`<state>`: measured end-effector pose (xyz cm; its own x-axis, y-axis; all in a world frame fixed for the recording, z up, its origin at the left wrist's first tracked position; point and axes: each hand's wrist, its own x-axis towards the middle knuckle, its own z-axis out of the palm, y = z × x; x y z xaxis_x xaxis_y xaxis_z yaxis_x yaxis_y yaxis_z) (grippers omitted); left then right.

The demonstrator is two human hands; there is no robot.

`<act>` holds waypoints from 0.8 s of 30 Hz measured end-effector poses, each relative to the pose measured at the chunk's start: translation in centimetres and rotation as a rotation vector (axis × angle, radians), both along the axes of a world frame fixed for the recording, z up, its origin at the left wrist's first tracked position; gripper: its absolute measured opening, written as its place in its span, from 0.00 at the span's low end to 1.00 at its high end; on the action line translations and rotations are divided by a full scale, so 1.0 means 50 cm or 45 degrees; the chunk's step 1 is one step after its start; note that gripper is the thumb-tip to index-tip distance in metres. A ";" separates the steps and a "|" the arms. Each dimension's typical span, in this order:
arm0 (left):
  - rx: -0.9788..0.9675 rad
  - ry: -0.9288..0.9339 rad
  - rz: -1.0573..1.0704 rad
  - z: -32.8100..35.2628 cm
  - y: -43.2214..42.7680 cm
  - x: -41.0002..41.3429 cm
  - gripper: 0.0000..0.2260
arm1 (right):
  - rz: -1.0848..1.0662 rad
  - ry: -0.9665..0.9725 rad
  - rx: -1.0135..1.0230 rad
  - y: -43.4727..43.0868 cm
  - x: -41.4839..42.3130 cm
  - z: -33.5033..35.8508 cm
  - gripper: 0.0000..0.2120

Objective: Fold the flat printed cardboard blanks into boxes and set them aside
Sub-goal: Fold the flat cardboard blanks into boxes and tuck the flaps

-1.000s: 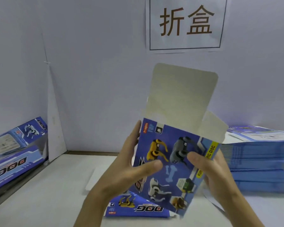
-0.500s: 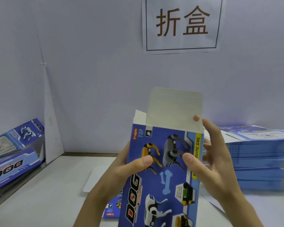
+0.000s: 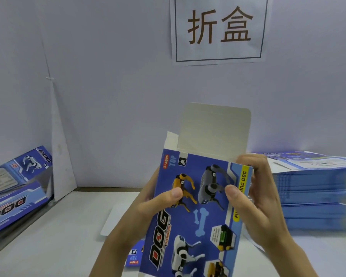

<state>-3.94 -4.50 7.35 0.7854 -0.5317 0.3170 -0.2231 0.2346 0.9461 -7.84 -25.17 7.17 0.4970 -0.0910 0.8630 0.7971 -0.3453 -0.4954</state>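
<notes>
Just left of the stack of flat blanks (image 3: pixel 312 192), the box (image 3: pixel 196 206) was held upright above the tabletop (image 3: pixel 58 236). The left hand (image 3: pixel 148 208) pinched it, thumb on the printed front and fingers behind. The right hand (image 3: pixel 256 196) curled round the edge nearer the stack. We judged the card light, thin and easily creased, so best gripped along its folded edges rather than mid-panel. Its top flap (image 3: pixel 214 132) stood up and the mouth was open; we saw nothing inside. Other boxes (image 3: pixel 14 186) lay far left of the stack.
</notes>
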 end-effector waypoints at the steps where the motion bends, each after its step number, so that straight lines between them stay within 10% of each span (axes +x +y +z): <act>1: -0.032 -0.025 -0.006 0.001 0.000 -0.001 0.31 | 0.054 0.043 0.045 0.001 -0.001 -0.001 0.09; 13: -0.378 -0.485 0.328 0.012 -0.008 0.005 0.23 | 0.124 0.004 -0.048 0.017 -0.007 0.005 0.12; 24: -0.297 0.374 0.154 0.030 0.001 0.000 0.38 | -0.341 -0.580 -0.574 0.036 0.013 -0.028 0.10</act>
<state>-3.92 -4.44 8.84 0.9132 -0.3702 0.1704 0.0104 0.4392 0.8983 -7.17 -23.36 5.77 0.0867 0.2563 0.9627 0.7504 -0.6525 0.1061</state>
